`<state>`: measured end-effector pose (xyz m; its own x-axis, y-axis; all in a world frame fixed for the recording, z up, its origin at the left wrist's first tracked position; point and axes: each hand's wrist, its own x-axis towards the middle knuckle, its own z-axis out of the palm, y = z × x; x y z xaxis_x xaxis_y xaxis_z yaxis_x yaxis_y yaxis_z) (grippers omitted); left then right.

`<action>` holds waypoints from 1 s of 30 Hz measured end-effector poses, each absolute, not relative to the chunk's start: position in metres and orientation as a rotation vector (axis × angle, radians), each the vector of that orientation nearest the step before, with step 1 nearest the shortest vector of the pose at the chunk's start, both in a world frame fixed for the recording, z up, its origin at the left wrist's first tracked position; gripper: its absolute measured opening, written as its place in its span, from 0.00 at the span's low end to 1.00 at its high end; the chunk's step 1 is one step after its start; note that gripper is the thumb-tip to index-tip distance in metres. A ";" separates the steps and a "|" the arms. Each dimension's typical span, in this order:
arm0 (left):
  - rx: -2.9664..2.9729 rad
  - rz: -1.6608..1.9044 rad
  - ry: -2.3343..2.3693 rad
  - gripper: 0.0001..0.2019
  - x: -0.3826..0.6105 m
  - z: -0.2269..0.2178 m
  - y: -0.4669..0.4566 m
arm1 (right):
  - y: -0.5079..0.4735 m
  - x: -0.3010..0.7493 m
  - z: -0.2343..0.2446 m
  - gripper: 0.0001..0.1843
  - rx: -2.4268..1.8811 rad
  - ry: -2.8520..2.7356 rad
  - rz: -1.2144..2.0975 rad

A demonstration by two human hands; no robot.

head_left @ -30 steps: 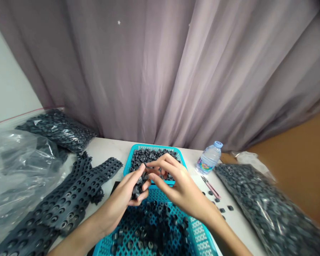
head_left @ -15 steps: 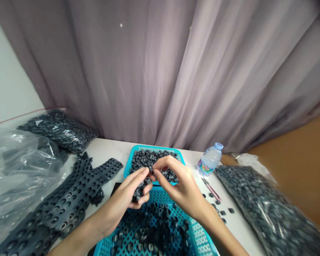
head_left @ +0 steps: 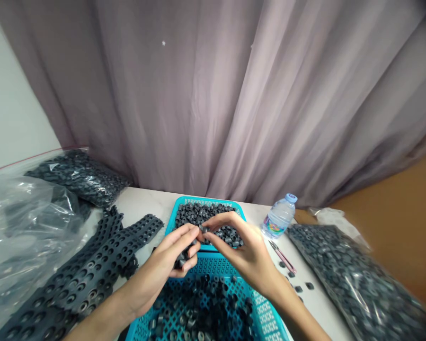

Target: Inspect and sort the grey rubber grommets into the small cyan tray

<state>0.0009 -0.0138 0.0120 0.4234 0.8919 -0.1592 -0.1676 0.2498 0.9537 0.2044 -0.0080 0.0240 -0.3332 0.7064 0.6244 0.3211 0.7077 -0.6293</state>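
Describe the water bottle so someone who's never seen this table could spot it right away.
Start at the far turquoise basket heaped with dark rings. Just right of it stands a small clear bottle, the only upright thing, with a pale blue cap.

No legible text anywhere; water bottle label colourful but too blurred to read.

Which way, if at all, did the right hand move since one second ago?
No real move: the right hand still sits at the front rim of the far basket, pinching a black ring beside the left hand, which holds rings.
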 end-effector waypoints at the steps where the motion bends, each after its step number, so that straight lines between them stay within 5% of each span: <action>1: 1.090 0.853 0.849 0.18 0.001 0.012 -0.014 | -0.008 0.205 0.024 0.08 -0.802 -1.930 0.482; 14: 1.145 0.849 0.873 0.17 0.003 0.012 -0.014 | -0.009 0.202 0.024 0.17 -0.725 -1.909 0.597; 20: 1.242 0.875 0.888 0.17 0.001 0.013 -0.012 | -0.006 0.200 0.025 0.11 -0.732 -1.717 0.800; 30: 1.228 0.831 0.884 0.21 0.002 0.012 -0.012 | -0.005 0.202 0.025 0.15 -0.691 -1.703 0.817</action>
